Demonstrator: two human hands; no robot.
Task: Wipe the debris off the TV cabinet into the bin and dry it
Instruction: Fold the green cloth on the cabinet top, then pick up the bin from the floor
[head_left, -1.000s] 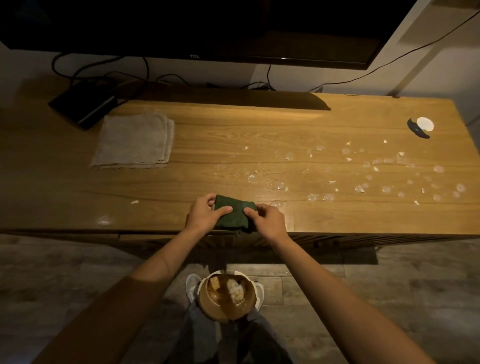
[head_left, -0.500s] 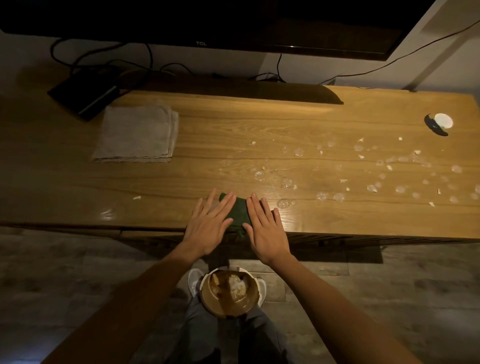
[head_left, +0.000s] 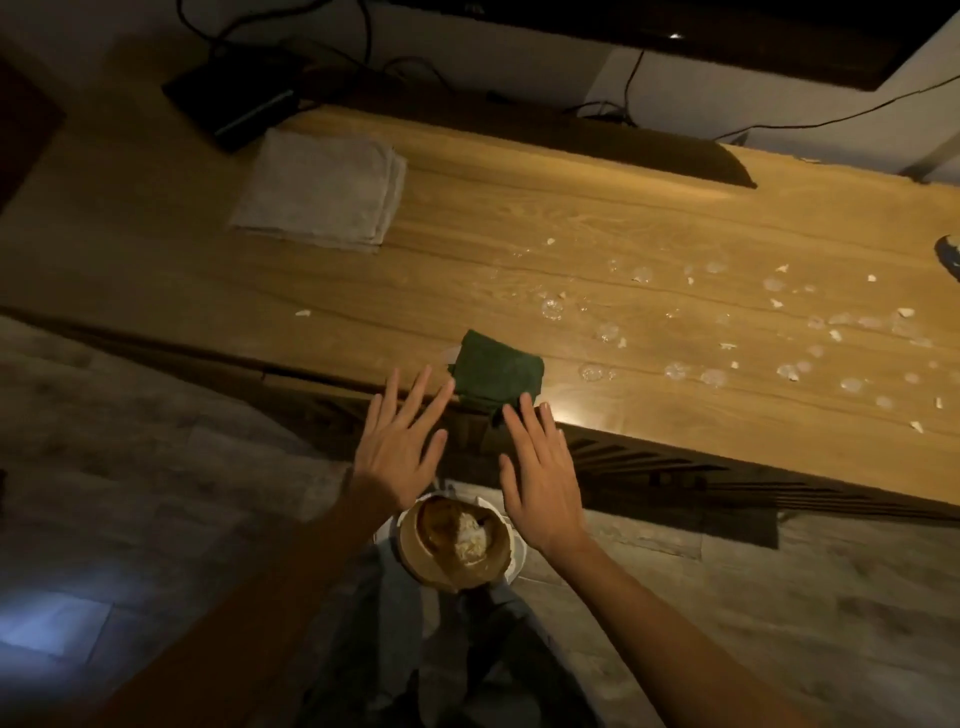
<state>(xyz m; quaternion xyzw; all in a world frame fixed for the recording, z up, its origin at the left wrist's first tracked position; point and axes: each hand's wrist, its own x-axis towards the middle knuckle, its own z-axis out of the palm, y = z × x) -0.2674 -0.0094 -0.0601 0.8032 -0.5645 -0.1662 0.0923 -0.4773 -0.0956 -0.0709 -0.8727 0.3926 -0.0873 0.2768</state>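
Two hands hover flat over the near edge of the desk (head_left: 519, 228), fingers straight and spread, holding nothing. Left hand (head_left: 397, 449) sits just left of the folded green cloth (head_left: 498, 376); right hand (head_left: 543, 470) has its fingertips at the cloth's near corner, which hangs over the edge. White debris (head_left: 789, 338) and water drops are scattered right of the cloth. A folded grey towel (head_left: 322, 192) lies far left. On the floor below the hands stands the bin (head_left: 457, 540).
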